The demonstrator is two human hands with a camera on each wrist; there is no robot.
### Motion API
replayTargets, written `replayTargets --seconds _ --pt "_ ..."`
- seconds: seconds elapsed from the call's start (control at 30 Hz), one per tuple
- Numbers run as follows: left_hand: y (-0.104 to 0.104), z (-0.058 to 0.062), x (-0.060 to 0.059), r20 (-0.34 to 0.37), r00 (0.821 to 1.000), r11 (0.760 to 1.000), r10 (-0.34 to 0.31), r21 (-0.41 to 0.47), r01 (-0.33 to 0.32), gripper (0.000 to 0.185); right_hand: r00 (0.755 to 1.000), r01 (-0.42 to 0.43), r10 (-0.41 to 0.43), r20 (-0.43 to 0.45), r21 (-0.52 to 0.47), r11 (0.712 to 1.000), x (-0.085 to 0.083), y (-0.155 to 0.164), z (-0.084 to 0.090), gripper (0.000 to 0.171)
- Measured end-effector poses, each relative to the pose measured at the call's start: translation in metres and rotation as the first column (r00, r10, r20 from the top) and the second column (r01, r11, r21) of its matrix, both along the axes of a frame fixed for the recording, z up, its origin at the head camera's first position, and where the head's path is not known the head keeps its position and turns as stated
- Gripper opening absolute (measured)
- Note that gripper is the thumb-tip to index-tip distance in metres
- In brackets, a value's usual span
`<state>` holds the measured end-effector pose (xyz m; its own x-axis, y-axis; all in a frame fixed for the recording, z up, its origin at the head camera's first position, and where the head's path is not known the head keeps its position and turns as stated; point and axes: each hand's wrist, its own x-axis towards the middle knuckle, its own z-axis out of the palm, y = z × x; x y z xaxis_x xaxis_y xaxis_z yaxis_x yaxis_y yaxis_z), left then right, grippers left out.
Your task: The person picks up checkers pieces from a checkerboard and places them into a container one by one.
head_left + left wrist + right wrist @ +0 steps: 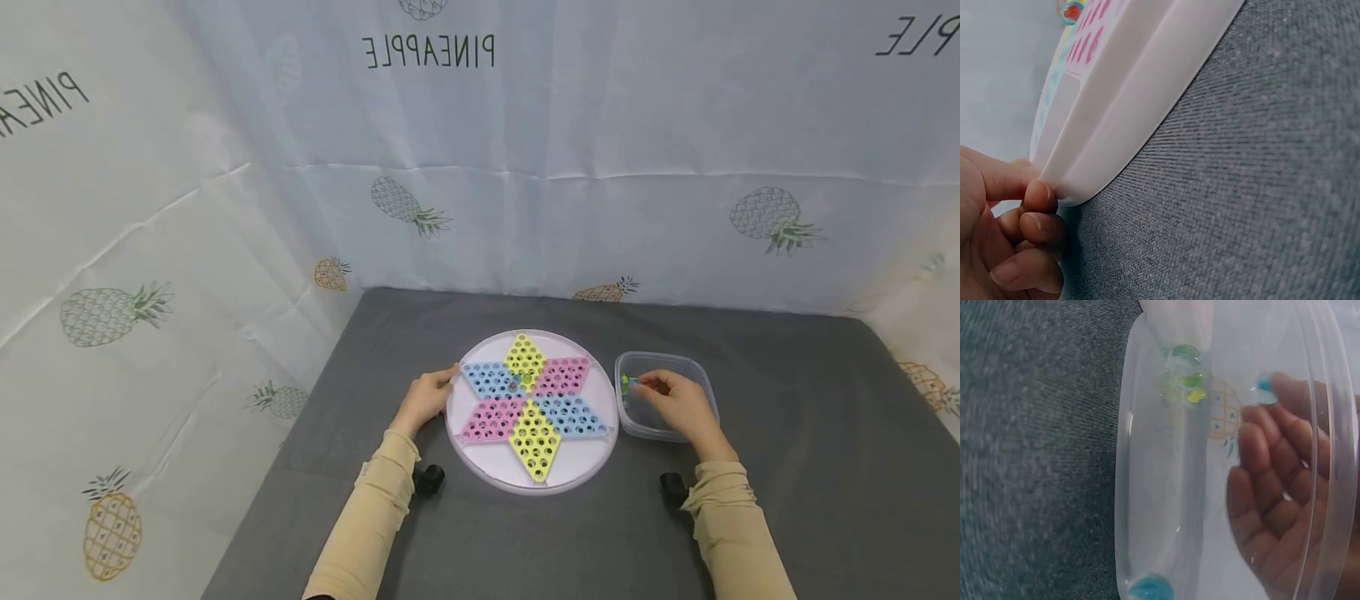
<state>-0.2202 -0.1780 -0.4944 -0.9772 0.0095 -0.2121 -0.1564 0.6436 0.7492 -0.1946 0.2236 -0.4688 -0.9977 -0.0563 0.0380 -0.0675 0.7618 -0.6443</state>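
A round white board [480, 454] with a star of blue, pink and yellow holed diamonds lies on the grey cloth. Two marbles [519, 383] sit near its middle. My left hand [452, 375] grips the board's left rim [1116, 137], with the thumb on top and the fingers [1040, 225] curled under the edge. To the right of the board stands a clear plastic tub [701, 379]. My right hand [641, 383] is inside it and pinches a blue marble [1264, 383] at the fingertips. Green and yellow marbles [1185, 378] lie against the tub wall, and another blue marble [1150, 589] lies in the corner.
The grey cloth [787, 433] covers the table, with bare room in front of and to the right of the tub. Pineapple-print sheets [570, 167] hang behind and on both sides. Black wrist mounts [429, 478] sit by each sleeve.
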Motion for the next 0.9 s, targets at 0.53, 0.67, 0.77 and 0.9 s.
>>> replayTargets --seconds 0.53,0.67,0.77,0.9 --pt "0.0013 -0.0027 -0.0008 0.018 1.0 0.998 -0.004 0.056 0.003 0.043 1.0 0.015 -0.017 0.027 0.067 0.998 -0.0017 -0.0003 -0.0023 0.032" --pt "0.0003 -0.002 -0.0014 0.004 1.0 0.999 -0.007 0.05 0.007 0.043 0.999 0.03 -0.03 0.011 0.056 0.998 -0.0018 -0.0012 -0.0023 0.03" --pt "0.0003 -0.0024 -0.0014 0.01 1.0 0.999 -0.004 0.045 0.004 0.043 0.999 0.038 -0.039 0.005 0.058 0.998 -0.0017 -0.0022 -0.0026 0.029" --pt "0.0008 -0.0035 -0.0013 0.013 1.0 0.999 0.005 0.031 -0.005 0.044 0.999 0.041 -0.041 -0.002 0.048 0.998 -0.0014 -0.003 -0.0027 0.029"
